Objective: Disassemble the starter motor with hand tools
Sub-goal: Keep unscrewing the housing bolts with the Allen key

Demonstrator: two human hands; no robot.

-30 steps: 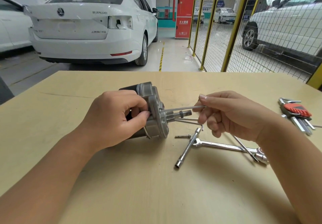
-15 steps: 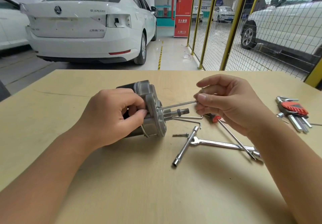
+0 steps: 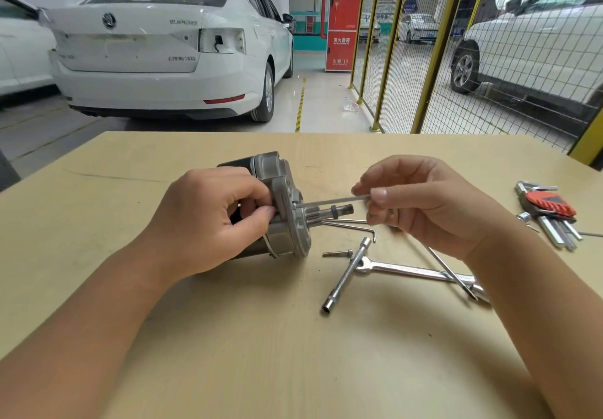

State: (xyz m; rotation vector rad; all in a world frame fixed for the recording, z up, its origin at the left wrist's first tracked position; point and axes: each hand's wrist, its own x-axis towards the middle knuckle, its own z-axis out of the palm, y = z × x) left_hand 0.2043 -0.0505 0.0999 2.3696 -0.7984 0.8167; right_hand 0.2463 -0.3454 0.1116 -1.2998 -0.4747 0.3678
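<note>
The starter motor [image 3: 285, 203] lies on its side on the wooden table [image 3: 248, 347], its grey end housing and shaft pointing right. My left hand [image 3: 208, 219] grips the motor body from the left, fingers curled round it. My right hand [image 3: 421, 203] pinches the outer end of a thin hex key [image 3: 329, 201]. The key's tip sits in a bolt on the housing face, just above the shaft [image 3: 336, 211].
A loose hex key [image 3: 350, 225], a removed bolt [image 3: 337, 253], a T-handle socket wrench [image 3: 347, 274], a combination wrench [image 3: 411, 270] and a screwdriver shaft [image 3: 452, 272] lie right of the motor. A red-holdered hex key set [image 3: 548, 210] lies at the far right. Parked cars and a mesh fence stand beyond the table.
My right hand has turned over while holding the hex key, its fingers rising from below the key to above it. My left hand keeps its grip on the motor.
</note>
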